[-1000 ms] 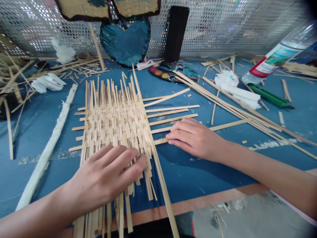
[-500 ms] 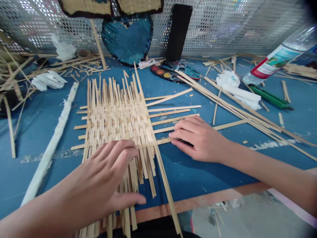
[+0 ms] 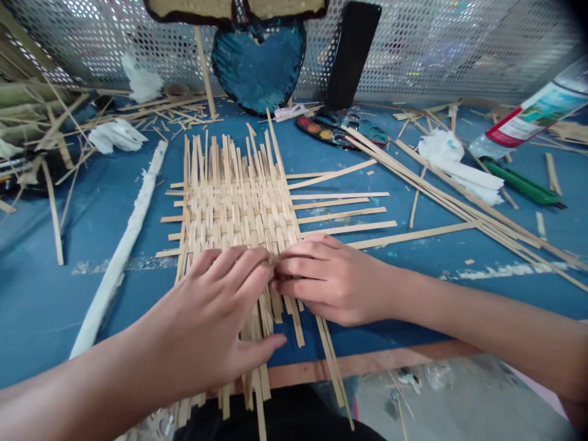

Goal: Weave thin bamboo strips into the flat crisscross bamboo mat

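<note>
A half-woven mat of pale bamboo strips [image 3: 234, 202] lies on the blue table [image 3: 46, 294], its loose ends fanning toward me and to the right. My left hand [image 3: 215, 318] rests flat on the near part of the mat, fingers stretched forward and thumb spread out. My right hand [image 3: 321, 278] lies on the mat's near right corner, fingers extended leftward and pressed on the strips. The fingertips of both hands meet near the mat's lower edge. Neither hand lifts anything.
Long loose strips [image 3: 459, 208] lie to the right. A paint palette [image 3: 331, 131], a blue heart shape [image 3: 260, 67], a dark upright block [image 3: 351, 55], a plastic bottle [image 3: 533, 116], a green pen [image 3: 523, 187], crumpled tissue [image 3: 441, 147] and a white rolled stick [image 3: 124, 245] surround the mat. A perforated metal wall [image 3: 436, 43] closes the back.
My right hand has slid left from the side strips onto the mat's near corner, meeting my left fingertips. The view has shifted a little, so the mat appears further right.
</note>
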Demonstrator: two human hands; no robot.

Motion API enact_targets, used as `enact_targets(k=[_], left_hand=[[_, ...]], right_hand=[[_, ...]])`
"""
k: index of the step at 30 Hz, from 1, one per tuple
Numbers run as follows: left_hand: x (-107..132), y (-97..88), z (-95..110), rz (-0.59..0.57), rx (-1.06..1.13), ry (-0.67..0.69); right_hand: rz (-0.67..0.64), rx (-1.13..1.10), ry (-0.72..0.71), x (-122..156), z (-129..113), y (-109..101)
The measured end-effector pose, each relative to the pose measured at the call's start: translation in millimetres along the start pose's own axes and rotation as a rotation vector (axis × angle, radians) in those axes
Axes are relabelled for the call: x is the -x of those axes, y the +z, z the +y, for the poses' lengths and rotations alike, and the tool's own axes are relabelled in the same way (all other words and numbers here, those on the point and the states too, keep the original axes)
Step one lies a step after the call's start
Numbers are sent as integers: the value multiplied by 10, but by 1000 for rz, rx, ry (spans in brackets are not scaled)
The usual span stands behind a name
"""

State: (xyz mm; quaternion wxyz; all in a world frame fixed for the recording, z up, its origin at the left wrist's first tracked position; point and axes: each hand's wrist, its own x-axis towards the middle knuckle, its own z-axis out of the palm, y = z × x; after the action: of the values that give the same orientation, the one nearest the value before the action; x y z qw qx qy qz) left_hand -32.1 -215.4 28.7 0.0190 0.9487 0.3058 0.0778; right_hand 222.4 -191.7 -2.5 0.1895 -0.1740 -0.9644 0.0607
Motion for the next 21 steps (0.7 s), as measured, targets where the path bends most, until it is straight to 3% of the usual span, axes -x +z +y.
enact_targets(k=[9, 15, 21], left_hand=[[-18, -189, 163, 119, -49, 69], [-88, -205, 195, 45, -156, 131], [-56, -128, 203, 8, -149, 86]], right_hand=[[22, 1, -54, 6, 20, 7], [35, 92, -107, -9, 50, 38], [62, 126, -110, -53, 61, 54]])
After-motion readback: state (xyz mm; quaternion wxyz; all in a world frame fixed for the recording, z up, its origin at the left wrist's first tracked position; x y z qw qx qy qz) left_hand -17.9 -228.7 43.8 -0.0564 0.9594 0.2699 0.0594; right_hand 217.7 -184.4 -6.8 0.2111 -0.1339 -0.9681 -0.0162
